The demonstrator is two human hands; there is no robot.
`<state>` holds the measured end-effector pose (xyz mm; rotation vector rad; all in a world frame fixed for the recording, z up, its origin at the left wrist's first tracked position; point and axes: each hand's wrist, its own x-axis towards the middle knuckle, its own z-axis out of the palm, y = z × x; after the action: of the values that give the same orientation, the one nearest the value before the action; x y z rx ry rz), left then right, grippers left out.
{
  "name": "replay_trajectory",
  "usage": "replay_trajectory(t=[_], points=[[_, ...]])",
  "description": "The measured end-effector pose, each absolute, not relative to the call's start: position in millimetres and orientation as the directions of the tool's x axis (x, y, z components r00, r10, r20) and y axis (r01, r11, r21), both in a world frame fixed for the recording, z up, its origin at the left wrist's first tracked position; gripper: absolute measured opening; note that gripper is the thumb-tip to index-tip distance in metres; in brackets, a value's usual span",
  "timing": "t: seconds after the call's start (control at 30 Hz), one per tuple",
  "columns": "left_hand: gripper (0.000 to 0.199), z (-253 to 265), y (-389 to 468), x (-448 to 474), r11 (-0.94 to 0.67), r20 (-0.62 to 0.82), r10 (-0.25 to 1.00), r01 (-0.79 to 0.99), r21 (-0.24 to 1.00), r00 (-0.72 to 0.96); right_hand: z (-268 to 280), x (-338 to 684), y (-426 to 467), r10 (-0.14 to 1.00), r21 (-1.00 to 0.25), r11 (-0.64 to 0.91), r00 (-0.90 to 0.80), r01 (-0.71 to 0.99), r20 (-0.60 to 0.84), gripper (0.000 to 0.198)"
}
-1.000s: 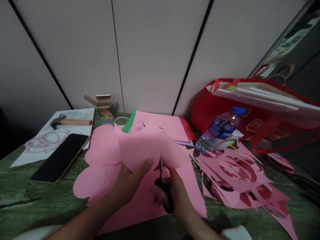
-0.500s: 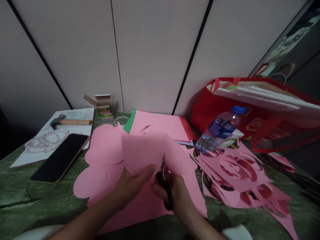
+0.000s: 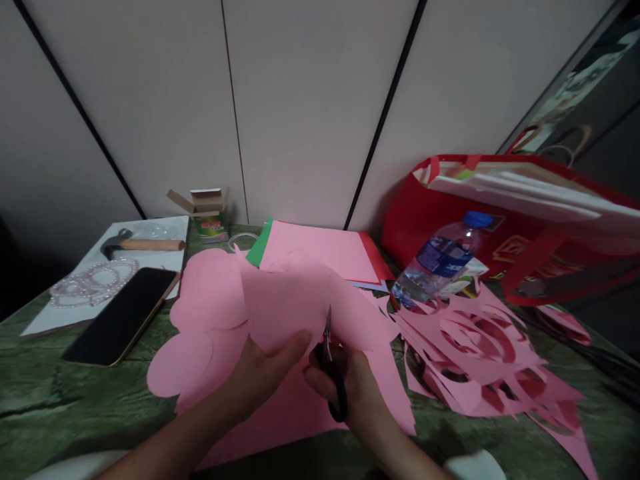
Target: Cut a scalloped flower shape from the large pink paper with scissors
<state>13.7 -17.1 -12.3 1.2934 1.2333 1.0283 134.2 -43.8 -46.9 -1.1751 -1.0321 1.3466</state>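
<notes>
Pink paper sheet (image 3: 285, 300) is held up over the middle of the green wood-grain table (image 3: 30, 383), its surface bending away at the right. The left hand (image 3: 267, 370) pinches its near edge, thumb flat on the facing side and the other fingers hidden behind the paper. The right hand (image 3: 357, 383) has its fingers wrapped around the black handles of a pair of scissors (image 3: 337, 397). The narrow metal blades point up and away from the person, lie close together, and meet the sheet near its lower edge, just right of the left thumb.

Beneath both hands lies a stack of larger pink sheets (image 3: 270, 437). Pink cut-outs with rounded edges (image 3: 213, 290) spread to the left of the held sheet. Farther left are a black-screened smartphone (image 3: 123, 317) and a white board (image 3: 43, 323), which carries a claw hammer (image 3: 153, 245) with a wooden handle and a coil of beaded strands (image 3: 95, 280). Near the wall (image 3: 305, 100) stands a small open carton (image 3: 211, 225), beside a fan of pink, green and red paper (image 3: 325, 243).

On the right, curved pink offcuts (image 3: 480, 360) lie in a heap. A blue-capped water bottle (image 3: 435, 260) leans behind them, in front of a red bag (image 3: 405, 213) with white sheets sticking out.
</notes>
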Motion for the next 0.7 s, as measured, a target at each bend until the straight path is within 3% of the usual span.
replay_trajectory(t=[0.7], points=[[0.006, 0, -20, 13, 0.127, -0.132, 0.972, 0.037, 0.991, 0.195, -48, 133, -48, 0.992, -0.980, -0.119, 0.022, -0.159, -0.124, 0.041]])
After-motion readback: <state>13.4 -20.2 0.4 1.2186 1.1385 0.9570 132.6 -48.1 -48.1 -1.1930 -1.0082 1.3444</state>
